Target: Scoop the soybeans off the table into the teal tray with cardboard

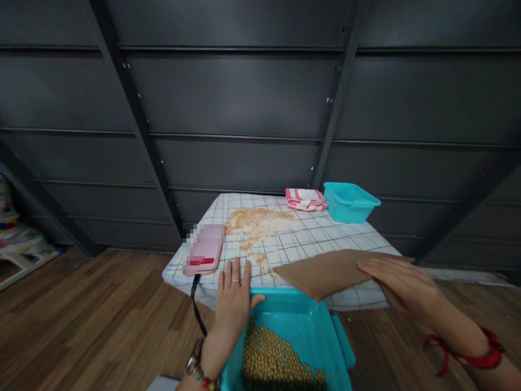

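Observation:
My left hand (235,296) lies flat with fingers stretched out on the near edge of the checked tablecloth (317,239), its thumb resting on the rim of a teal bin (301,304) that holds yellow beans (272,361). My right hand (401,285) rests with fingers extended on a brown cardboard sheet (325,271), pressing it down at the table's near edge above the bin. Loose beans and pale grains (256,222) are scattered over the middle of the cloth, trailing toward my left hand.
A pink phone (204,250) with a black strap lies at the table's left. A second teal bin (350,202) and a folded pink-and-white striped cloth (305,199) sit at the far right. Dark metal panels stand behind; wooden floor surrounds the table.

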{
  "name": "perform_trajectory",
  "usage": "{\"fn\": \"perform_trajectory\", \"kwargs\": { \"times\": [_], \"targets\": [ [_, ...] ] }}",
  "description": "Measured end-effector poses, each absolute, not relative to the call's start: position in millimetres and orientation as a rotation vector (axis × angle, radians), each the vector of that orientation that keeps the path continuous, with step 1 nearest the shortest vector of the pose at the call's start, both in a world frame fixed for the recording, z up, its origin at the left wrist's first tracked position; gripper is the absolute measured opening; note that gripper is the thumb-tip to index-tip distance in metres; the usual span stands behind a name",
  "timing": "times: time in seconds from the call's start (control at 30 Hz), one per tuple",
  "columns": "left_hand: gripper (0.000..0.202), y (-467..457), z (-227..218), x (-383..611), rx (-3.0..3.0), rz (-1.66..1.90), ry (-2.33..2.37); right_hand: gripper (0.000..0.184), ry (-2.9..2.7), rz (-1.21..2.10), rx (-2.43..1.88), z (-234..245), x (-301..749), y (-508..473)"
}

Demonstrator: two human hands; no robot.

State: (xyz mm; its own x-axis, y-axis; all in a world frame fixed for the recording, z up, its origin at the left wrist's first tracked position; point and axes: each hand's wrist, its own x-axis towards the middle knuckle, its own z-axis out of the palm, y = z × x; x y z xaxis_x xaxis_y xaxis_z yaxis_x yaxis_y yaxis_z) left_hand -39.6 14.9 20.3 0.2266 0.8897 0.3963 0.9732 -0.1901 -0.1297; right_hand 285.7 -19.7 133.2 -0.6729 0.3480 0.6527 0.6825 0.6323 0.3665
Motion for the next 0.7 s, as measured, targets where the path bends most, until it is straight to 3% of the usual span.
{"fn": "perform_trajectory", "kwargs": {
  "times": [0.3,0.5,0.7],
  "targets": [
    [0.074,13,23,-39,-2.150,-0.336,-1.714,0.049,-2.338,-0.829,-0.797,134,284,-19],
    [0.072,15,21,-40,-2.148,-0.361,-1.692,0.036,-2.352,-0.817,-0.759,135,278,-19],
    [0.072,14,25,-38,-2.132,-0.337,-1.688,0.035,-2.375,-0.805,-0.775,137,272,-23]
  ]
}}
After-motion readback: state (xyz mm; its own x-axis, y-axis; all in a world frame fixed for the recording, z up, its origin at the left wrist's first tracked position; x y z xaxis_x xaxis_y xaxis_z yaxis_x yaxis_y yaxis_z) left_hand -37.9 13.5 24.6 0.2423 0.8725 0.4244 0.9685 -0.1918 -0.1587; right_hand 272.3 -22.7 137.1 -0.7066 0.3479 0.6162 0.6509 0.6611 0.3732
